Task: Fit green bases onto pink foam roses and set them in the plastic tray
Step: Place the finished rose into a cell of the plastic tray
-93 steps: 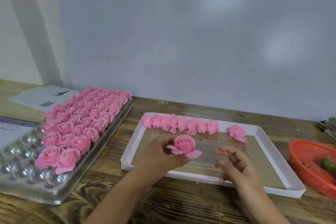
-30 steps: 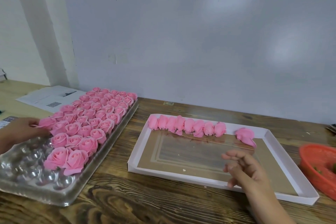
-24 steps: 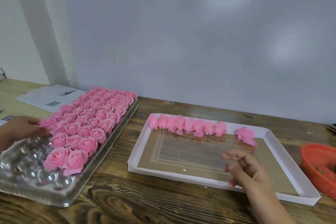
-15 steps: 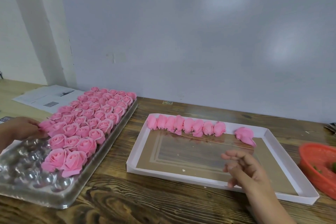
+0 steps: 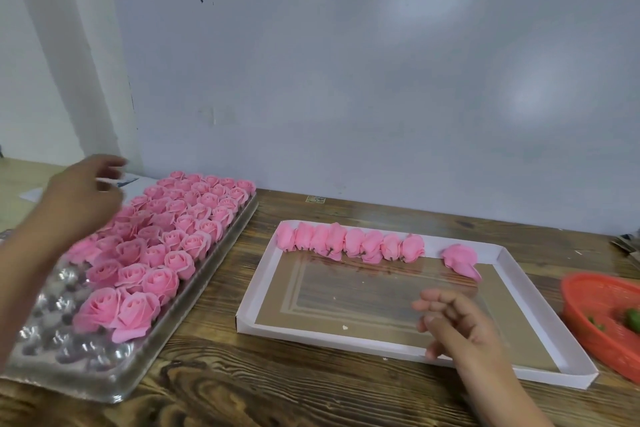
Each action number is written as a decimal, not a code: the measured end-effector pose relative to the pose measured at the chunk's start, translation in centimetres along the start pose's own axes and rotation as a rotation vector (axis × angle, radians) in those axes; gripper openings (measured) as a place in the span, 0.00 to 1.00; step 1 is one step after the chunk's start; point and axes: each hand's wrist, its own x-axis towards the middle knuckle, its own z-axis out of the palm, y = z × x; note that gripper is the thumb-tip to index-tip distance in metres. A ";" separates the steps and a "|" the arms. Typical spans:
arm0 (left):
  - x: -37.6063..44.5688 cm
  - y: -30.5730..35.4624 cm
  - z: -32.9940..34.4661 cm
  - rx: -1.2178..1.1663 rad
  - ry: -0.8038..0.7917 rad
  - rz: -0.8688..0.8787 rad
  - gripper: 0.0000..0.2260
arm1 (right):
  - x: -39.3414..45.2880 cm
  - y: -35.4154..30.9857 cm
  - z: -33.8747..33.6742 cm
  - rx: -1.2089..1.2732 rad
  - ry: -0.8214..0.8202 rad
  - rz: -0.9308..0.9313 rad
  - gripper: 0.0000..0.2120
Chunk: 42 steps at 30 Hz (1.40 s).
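Nearest, at the table's [image 5: 277, 388] front edge, the right hand [image 5: 460, 322] hovers over the front right part of a shallow white cardboard tray [image 5: 249, 308]; its fingers are loosely curled and it holds nothing. The clear plastic tray [image 5: 104, 388] sits at the front left of the table, running back at a slant. Its nearest cups [image 5: 52, 333] hold nothing, and the rest is packed with upright pink foam roses [image 5: 173, 239] in tight rows up to its far end. The left hand [image 5: 83, 198] is raised above the left side of those rows, blurred, fingers spread and relaxed, gripping nothing that can be made out.

Along the far wall of the white tray, a row of roses [image 5: 349, 241] lies on its side, each touching the next. One more rose [image 5: 460, 260] lies apart near the tray's far right corner. At the table's right edge, an orange mesh basket [image 5: 581, 302] is partly cut off, with small green bases [image 5: 632, 319] inside. Papers [image 5: 31, 194] lie at the far left, behind the left hand. A grey panel [image 5: 346, 97] stands against the wall along the table's far edge.
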 end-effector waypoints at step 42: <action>-22.4 8.8 17.0 0.034 -0.423 0.990 0.03 | 14.3 0.5 1.9 -0.531 0.404 0.505 0.11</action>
